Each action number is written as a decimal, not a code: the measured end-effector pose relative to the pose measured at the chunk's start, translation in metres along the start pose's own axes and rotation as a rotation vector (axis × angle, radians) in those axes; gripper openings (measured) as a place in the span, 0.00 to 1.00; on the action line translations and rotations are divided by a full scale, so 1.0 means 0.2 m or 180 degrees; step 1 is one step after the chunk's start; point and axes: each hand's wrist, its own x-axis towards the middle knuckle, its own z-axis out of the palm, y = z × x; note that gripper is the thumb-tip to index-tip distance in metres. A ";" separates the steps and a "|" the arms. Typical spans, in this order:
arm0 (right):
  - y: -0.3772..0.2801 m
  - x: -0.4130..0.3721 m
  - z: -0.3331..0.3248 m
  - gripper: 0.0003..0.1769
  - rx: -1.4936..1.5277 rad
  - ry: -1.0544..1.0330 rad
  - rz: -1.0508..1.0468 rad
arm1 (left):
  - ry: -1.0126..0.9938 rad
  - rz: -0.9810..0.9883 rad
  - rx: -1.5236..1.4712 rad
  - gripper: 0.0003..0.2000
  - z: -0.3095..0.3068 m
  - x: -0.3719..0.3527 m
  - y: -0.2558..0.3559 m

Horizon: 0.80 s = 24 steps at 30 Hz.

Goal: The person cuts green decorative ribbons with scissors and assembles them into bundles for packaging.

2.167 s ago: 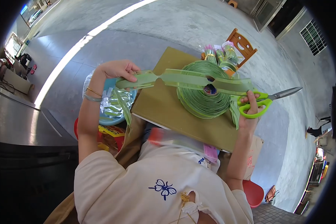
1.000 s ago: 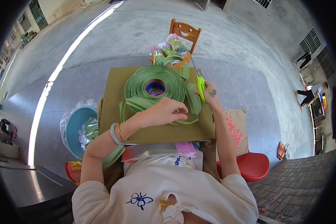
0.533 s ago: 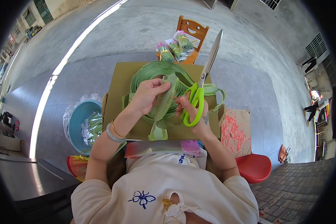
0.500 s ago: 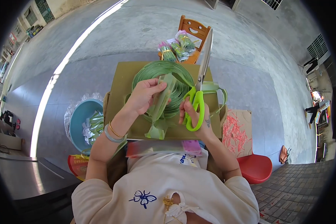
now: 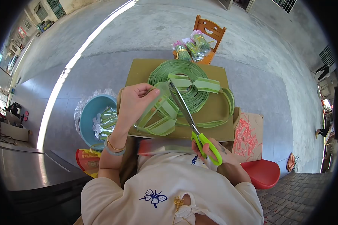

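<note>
I have my left hand [image 5: 134,104] over the left part of the worktop [image 5: 139,72], fingers pinched on a green ribbon strip [image 5: 159,91]. My right hand [image 5: 222,150], just off the near edge toward the right corner, grips the green-handled scissors [image 5: 193,128], blades reaching across the ribbon. The ribbon roll [image 5: 164,69] lies toward the far edge.

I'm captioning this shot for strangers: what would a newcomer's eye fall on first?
Probably the lime-handled scissors in the right hand, their long blades slanting up to the loose green ribbon in the left hand. Next comes the large green coil on the olive tabletop. Beyond it, a wooden chair with a smile cut in its back stands out.
</note>
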 end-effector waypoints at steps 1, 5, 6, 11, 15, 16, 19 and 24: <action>-0.04 0.01 0.01 0.43 -0.0161 0.0047 0.0032 | -0.0046 0.0019 -0.0027 0.08 0.02 -0.01 0.00; -0.03 0.04 0.03 0.42 -0.0236 0.0122 0.0023 | -0.0277 -0.0015 -0.0131 0.07 0.08 -0.02 -0.02; -0.03 0.04 0.03 0.43 -0.0248 0.0104 0.0085 | -0.0356 -0.0018 -0.0195 0.07 0.09 -0.01 -0.03; -0.03 0.04 0.02 0.47 -0.0351 0.0114 0.0186 | -0.0636 -0.0119 -0.0169 0.07 0.08 -0.01 -0.05; -0.01 0.05 0.03 0.42 -0.0435 0.0302 -0.0032 | -0.0750 -0.0176 -0.0240 0.09 0.06 -0.02 -0.05; -0.01 0.05 0.03 0.42 -0.0456 0.0294 -0.0011 | -0.0773 -0.0171 -0.0234 0.09 0.06 -0.02 -0.05; -0.02 0.04 0.02 0.45 -0.0489 0.0167 0.0166 | -0.0873 -0.0168 -0.0303 0.09 0.05 -0.01 -0.07; -0.06 0.03 0.02 0.48 -0.0428 0.0084 0.0394 | -0.0927 -0.0213 -0.0255 0.09 0.04 -0.02 -0.03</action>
